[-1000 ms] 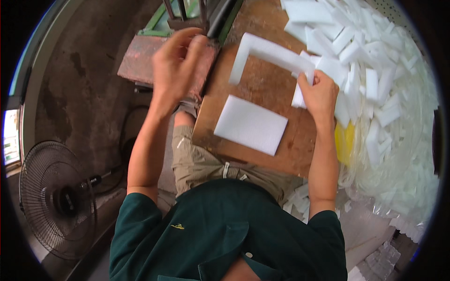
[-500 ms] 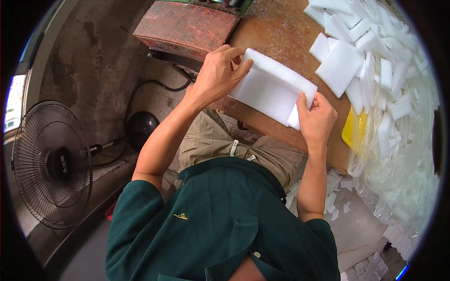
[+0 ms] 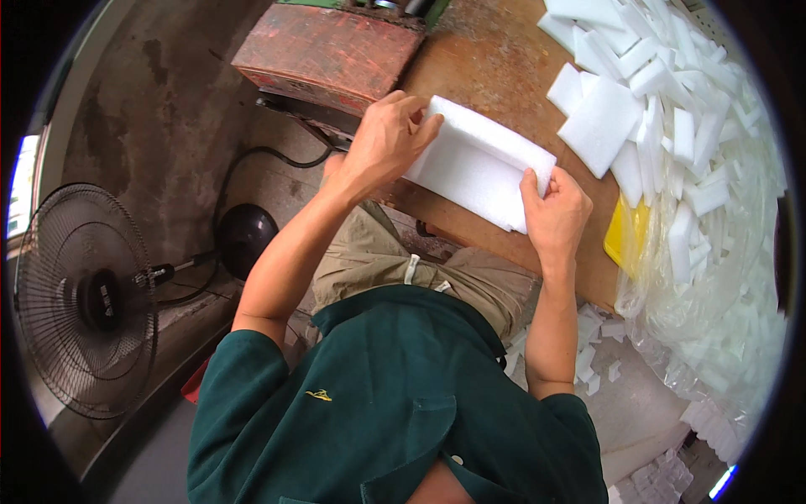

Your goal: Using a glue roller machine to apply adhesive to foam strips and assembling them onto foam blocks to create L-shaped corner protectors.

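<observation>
A white foam tray with raised walls lies tilted over the front edge of the brown worktable, its hollow facing me. At its left end, my left hand is closed on the wall near the far corner, thumb on the inner side; some fingers are hidden behind the foam. The near right corner is pinched by my right hand, with the thumb over the rim and the other fingers curled behind it.
A red wooden block on a machine stands left of the worktable. White foam pieces pile up at the right, by a clear plastic bag and a yellow object. A black fan stands at left.
The whole view has shifted slightly. My left thumb has moved a little along the tray's left wall; both hands stay on the tray.
</observation>
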Action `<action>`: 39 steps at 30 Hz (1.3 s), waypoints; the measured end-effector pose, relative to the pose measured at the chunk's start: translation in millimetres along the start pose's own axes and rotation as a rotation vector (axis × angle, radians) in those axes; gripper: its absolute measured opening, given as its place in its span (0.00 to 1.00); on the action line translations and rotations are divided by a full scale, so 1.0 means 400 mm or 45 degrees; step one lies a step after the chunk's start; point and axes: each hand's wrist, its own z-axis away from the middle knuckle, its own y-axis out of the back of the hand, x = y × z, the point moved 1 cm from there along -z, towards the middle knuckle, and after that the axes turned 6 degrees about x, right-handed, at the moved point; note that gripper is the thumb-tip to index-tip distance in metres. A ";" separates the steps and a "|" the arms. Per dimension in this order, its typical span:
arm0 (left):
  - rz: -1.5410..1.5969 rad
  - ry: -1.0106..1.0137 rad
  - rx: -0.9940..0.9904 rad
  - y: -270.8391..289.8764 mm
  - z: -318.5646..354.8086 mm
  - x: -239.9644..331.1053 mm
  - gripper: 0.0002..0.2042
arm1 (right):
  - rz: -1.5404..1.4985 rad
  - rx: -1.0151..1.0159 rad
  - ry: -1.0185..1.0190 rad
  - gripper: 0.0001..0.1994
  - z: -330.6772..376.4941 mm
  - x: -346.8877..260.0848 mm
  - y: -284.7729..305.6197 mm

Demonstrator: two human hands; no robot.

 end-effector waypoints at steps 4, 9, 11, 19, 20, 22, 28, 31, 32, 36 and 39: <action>-0.075 -0.072 0.071 0.003 0.004 -0.020 0.12 | -0.062 0.010 0.013 0.15 0.000 0.004 -0.026; -0.133 -0.060 0.038 0.000 0.003 0.003 0.13 | -0.009 -0.017 -0.002 0.16 0.012 0.014 -0.021; -0.142 -0.068 0.040 -0.003 0.004 0.004 0.13 | 0.008 -0.030 -0.010 0.17 0.016 0.025 -0.027; -0.120 -0.099 0.061 -0.013 0.005 0.023 0.13 | 0.045 -0.013 0.055 0.17 0.017 0.049 -0.046; -0.128 -0.100 0.061 -0.016 0.005 0.025 0.13 | 0.041 0.004 0.069 0.17 0.017 0.052 -0.048; -0.136 -0.103 0.067 -0.018 0.005 0.027 0.13 | 0.059 -0.007 0.089 0.17 0.008 0.053 -0.045; -0.588 -0.076 0.231 -0.056 0.082 0.118 0.25 | 0.080 -0.136 0.130 0.14 -0.081 0.099 -0.012; -0.325 -0.530 0.044 -0.079 0.139 0.213 0.32 | 0.120 -0.181 0.255 0.15 -0.076 0.115 -0.024; -0.039 -0.661 -0.044 -0.110 0.156 0.229 0.33 | 0.158 -0.177 0.276 0.15 -0.073 0.119 -0.020; 0.034 -0.878 -0.157 -0.144 0.107 0.251 0.34 | 0.109 -0.262 0.210 0.12 -0.073 0.114 -0.015; -0.145 -0.821 -0.195 -0.123 0.018 0.184 0.32 | 0.040 -0.142 0.360 0.12 -0.072 0.112 -0.027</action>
